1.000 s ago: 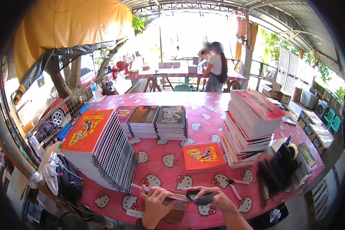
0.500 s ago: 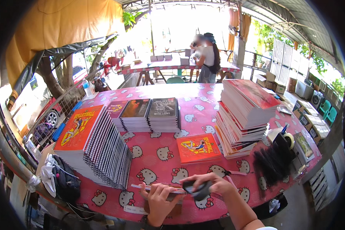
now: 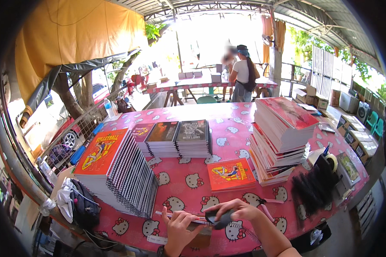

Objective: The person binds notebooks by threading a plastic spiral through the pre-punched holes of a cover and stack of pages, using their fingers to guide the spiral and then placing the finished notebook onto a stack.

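Observation:
At the table's near edge my left hand (image 3: 182,229) is closed on a thin notebook (image 3: 162,213), seen edge-on. My right hand (image 3: 238,210) grips a dark rounded tool (image 3: 218,219) against the notebook's right end; its exact kind I cannot make out. A thin wire coil (image 3: 248,233) trails to the right below my right wrist. Under my hands sits a brown block-like piece (image 3: 205,240), partly hidden. Pink-handled pliers (image 3: 268,207) lie beside my right forearm. Just beyond my hands rests a small pile of orange spiral notebooks (image 3: 232,174).
A tall stack of spiral notebooks (image 3: 133,175) stands left, with shorter stacks (image 3: 194,139) behind. To the right rise a high pile of unbound books (image 3: 283,132) and a heap of black coils (image 3: 314,195). People (image 3: 245,73) stand at a far table (image 3: 176,88).
The view has shifted, so everything sits lower and farther right. My hands stay together on the notebook and dark tool. The wire coil now shows beside my right wrist.

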